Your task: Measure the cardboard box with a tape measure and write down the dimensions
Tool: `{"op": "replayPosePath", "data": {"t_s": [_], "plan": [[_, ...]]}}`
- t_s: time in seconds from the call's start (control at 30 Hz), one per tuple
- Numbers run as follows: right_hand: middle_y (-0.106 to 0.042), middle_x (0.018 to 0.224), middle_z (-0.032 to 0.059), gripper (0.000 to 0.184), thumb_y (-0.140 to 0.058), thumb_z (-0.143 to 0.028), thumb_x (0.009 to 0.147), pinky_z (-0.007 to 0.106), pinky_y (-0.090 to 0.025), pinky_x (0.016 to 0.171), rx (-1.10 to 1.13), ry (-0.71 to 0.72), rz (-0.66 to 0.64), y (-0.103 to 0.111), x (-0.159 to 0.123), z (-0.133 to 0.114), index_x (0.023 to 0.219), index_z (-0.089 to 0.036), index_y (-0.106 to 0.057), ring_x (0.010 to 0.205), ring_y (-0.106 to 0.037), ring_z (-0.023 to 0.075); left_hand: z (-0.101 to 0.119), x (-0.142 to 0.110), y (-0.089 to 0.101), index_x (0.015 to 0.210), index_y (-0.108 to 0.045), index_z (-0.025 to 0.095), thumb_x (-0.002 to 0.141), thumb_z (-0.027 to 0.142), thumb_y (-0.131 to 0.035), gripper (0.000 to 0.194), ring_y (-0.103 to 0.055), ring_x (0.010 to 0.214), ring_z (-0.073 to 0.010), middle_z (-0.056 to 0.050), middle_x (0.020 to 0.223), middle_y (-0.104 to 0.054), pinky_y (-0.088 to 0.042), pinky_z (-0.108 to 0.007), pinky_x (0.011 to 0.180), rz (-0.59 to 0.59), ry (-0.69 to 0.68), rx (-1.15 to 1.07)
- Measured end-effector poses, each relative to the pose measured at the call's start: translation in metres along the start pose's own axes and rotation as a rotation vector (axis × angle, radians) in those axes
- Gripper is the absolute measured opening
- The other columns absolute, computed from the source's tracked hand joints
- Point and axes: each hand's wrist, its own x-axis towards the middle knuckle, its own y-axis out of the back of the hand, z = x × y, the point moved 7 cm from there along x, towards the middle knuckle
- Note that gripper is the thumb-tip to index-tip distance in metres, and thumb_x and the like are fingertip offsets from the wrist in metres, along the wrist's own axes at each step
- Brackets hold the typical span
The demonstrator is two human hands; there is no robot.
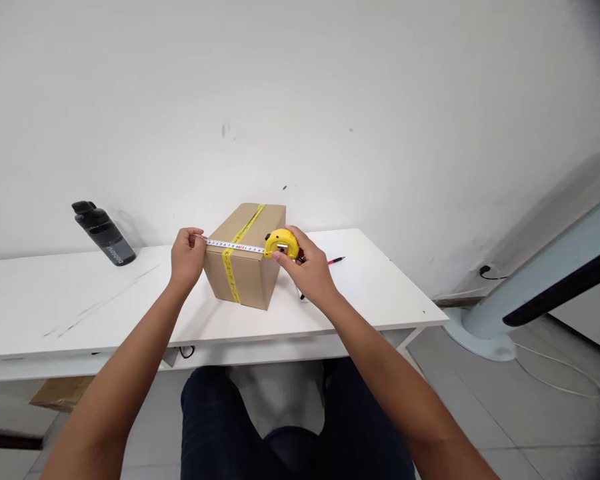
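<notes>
A closed cardboard box (247, 277) with yellow printed tape stands on the white table. Across its top near the front edge stretches the white blade of a yellow tape measure (284, 241). My right hand (313, 267) is closed around the tape measure's case, at the box's right front corner. At the left front corner, my left hand (188, 257) pinches the free end of the blade, with the fingertips partly covering it. A pen (337, 260) with a red and black barrel lies behind my right hand, which hides part of the things there.
A dark water bottle (105, 233) stands on the table (125, 300) at the left, near the wall. To the right, a pale blue tower-shaped appliance (500, 293) stands on the tiled floor with its cord. A cardboard piece (60, 393) shows below the table.
</notes>
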Motion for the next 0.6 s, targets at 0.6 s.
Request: {"op": "replayPosePath", "data": {"t_s": [0.6], "plan": [[-0.070, 0.126, 0.0072, 0.057, -0.072, -0.041, 0.087, 0.037, -0.058, 0.081, -0.077, 0.072, 0.017, 0.0035, -0.0038, 0.0013, 0.142, -0.029, -0.059, 0.093, -0.067, 0.0214, 0.0071, -0.0024, 0.0009, 0.098, -0.064, 0.024, 0.078, 0.023, -0.062, 0.020, -0.057, 0.076, -0.0181, 0.000, 0.082, -0.061, -0.042, -0.031, 0.068, 0.003, -0.044, 0.091]]}}
